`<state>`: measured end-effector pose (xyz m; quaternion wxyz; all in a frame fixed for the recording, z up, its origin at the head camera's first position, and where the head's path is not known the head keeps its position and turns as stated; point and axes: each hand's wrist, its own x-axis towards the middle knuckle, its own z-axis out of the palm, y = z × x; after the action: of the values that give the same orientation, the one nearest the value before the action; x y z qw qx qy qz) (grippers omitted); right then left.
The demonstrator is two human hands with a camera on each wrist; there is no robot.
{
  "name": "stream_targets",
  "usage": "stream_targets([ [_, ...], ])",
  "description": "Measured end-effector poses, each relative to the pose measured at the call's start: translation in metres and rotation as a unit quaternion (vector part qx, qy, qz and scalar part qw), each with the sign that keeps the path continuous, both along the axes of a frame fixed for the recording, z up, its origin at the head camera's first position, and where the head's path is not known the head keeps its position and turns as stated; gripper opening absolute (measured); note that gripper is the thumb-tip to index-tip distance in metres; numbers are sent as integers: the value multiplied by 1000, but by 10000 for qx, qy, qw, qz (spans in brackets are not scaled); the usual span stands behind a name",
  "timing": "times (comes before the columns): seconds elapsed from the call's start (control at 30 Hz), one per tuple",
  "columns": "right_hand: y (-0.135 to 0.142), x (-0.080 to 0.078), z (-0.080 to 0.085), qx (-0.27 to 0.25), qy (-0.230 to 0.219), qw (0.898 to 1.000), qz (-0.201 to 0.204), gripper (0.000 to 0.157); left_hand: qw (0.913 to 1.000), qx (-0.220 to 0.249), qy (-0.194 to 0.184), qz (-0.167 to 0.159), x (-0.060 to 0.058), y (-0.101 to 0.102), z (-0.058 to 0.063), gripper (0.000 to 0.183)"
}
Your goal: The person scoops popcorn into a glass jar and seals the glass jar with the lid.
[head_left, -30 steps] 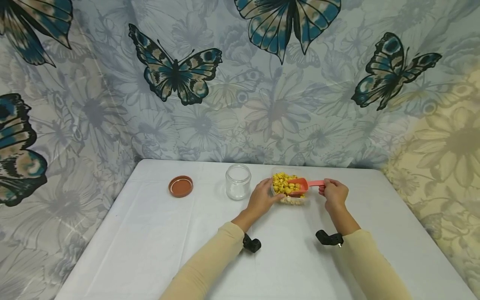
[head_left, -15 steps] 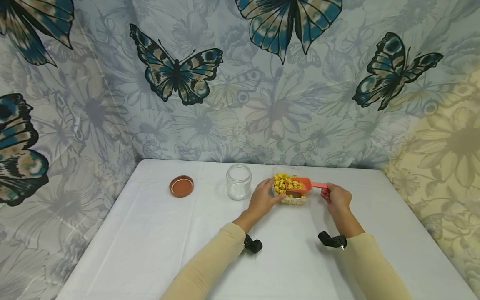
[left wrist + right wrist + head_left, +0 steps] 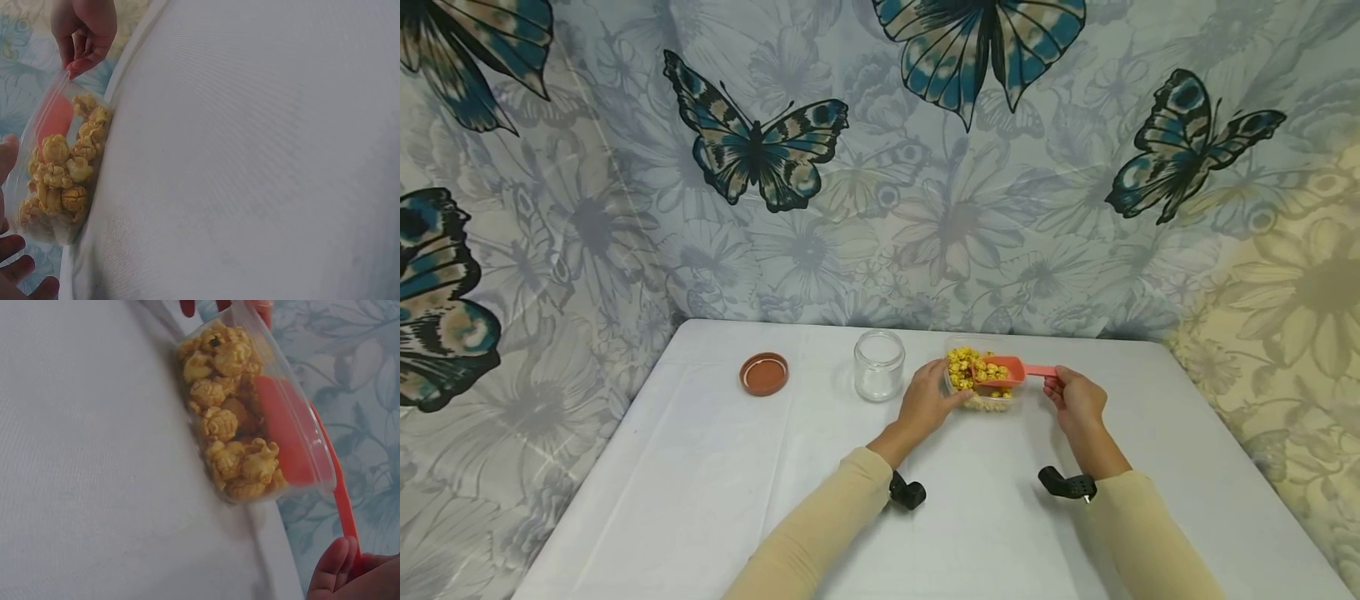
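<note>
A clear plastic container (image 3: pixel 991 407) of yellow popcorn (image 3: pixel 964 362) stands toward the back of the table. My left hand (image 3: pixel 925 397) holds it by its left side, thumb on the near face and fingers around the far left. My right hand (image 3: pixel 1078 402) pinches the handle end of a coral-red scoop (image 3: pixel 1013 369). The scoop's bowl sits inside the container with popcorn in it, as its red side (image 3: pixel 284 434) through the clear wall shows in the right wrist view. Left of my left hand stands an open glass jar (image 3: pixel 878 371) with nothing in it.
A round brown lid (image 3: pixel 764 374) lies further left on the white-covered table (image 3: pixel 700 483). Behind the table hangs a backdrop (image 3: pixel 955 225) with butterflies and flowers. Each wrist carries a black camera.
Over the last second my right hand has drawn the scoop slightly to the right, and popcorn shows in its bowl. My left hand stays on the container. Jar and lid are unmoved.
</note>
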<state>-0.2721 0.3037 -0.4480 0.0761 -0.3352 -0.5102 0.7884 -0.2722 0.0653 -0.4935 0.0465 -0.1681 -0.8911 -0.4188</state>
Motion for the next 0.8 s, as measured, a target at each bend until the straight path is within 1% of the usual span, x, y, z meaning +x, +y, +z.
stream_targets([
  [0.1,1,0,-2,-26,47,10000,41,28,10000,-70,-53,15,-1,0,0,70],
  [0.2,3,1,-4,-51,70,9999,98,24,9999,-31,-135,22,-1,-1,0,71],
  [0.33,5,-1,-4,-12,212,9996,189,23,9999,17,-166,32,-1,-1,2,71],
  [0.43,6,-1,-4,60,273,9994,205,24,9999,-43,-142,10,-2,-1,3,71],
  [0.57,7,-1,-5,72,192,9996,172,27,9998,-117,-139,-54,-3,-3,4,71],
  [0.73,8,0,-6,99,144,9996,225,34,9996,-164,-211,-114,-3,-4,4,70],
  [0.8,7,1,-6,97,163,9995,266,34,9995,-164,-245,-138,-4,-5,4,70],
])
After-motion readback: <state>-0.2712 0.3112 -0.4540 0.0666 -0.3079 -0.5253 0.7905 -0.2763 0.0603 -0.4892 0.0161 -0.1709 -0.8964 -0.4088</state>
